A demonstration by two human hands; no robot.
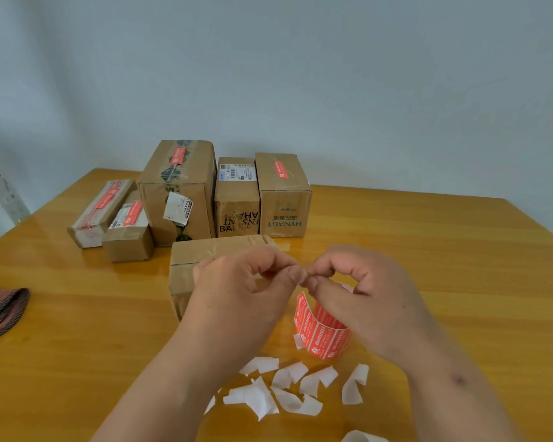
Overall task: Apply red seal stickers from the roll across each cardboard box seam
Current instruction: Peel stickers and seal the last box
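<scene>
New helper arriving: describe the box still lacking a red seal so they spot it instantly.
Start at the row of cardboard boxes by the wall. One box lies alone in front, just behind the left hand. Its top shows only clear tape.

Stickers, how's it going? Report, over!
Left hand and right hand pinch together above sticker roll. Nearest box unsealed. Backing scraps litter table.
</scene>
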